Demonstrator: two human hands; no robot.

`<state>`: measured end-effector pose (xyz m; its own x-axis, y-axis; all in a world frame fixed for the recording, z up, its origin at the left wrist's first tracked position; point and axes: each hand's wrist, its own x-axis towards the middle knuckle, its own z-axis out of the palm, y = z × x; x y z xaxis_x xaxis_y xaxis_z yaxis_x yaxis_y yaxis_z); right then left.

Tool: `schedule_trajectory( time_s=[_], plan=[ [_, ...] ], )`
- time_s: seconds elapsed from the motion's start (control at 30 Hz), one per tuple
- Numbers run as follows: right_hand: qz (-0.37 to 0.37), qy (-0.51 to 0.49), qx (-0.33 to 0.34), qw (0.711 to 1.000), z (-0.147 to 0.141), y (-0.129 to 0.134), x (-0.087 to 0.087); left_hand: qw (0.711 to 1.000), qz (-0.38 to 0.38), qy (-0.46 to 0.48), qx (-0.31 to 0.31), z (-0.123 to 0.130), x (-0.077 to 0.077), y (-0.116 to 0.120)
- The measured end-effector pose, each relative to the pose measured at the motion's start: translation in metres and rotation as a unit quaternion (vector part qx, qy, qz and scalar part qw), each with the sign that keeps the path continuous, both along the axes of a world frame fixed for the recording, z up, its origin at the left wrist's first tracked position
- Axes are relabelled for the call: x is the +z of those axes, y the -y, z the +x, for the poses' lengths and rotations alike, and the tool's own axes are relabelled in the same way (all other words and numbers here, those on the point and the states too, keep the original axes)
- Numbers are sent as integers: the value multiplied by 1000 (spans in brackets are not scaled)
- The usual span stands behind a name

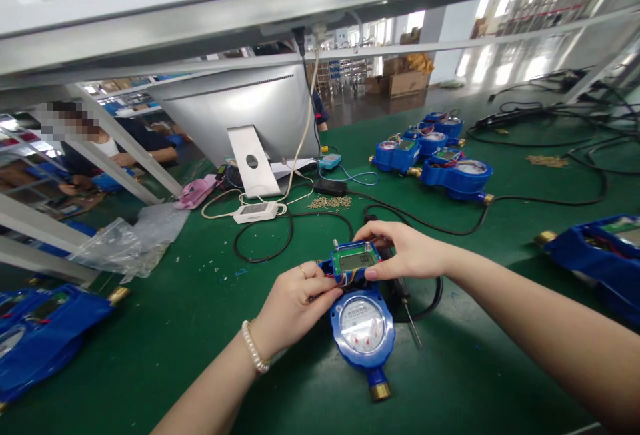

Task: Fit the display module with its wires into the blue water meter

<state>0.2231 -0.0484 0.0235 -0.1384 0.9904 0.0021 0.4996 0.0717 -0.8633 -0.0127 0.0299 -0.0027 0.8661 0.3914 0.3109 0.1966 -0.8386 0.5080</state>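
A blue water meter point(363, 328) with a round dial and a brass end lies on the green table in front of me. At its upper end sits a green circuit board with a small display point(356, 260), and coloured wires show along its lower edge. My right hand point(400, 251) grips the board's right side between thumb and fingers. My left hand point(305, 298) is at the board's left side, thumb and fingers pinched near the wires; what lies between them is hidden. A screwdriver point(407, 305) with a thin shaft lies just right of the meter.
More blue meters stand at the back right point(457, 175), right edge point(595, 255) and left edge point(45, 328). A monitor point(250, 121), cables, a pile of screws point(330, 202) and plastic bags point(125, 245) lie beyond my hands. A person point(125, 141) sits across at the left.
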Motion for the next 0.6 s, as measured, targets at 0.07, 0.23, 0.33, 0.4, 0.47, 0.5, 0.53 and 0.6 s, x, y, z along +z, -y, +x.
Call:
schedule_trajectory(
  time_s=[0.07,0.23,0.33,0.4,0.47,0.5,0.53,0.6],
  plan=[
    [1,-14,-3,1000,0,0,-2,999,34,-9,-3,2,-2,1],
    [29,-11,5,1000,0,2,-5,991,130,-14,16,7,-9,0],
    [44,21,11,999,2,3,-3,985,171,-2,35,10,-11,1],
    [55,43,16,997,3,3,-2,983,180,10,40,11,-12,1],
    [63,50,19,997,4,2,-1,981,188,23,40,11,-14,1],
    [63,48,20,997,4,2,-1,980,191,31,39,11,-14,1],
    [61,43,20,997,4,2,-2,979,195,40,38,10,-15,1],
    [50,31,19,998,5,2,-3,977,203,61,39,10,-18,1]
  ],
)
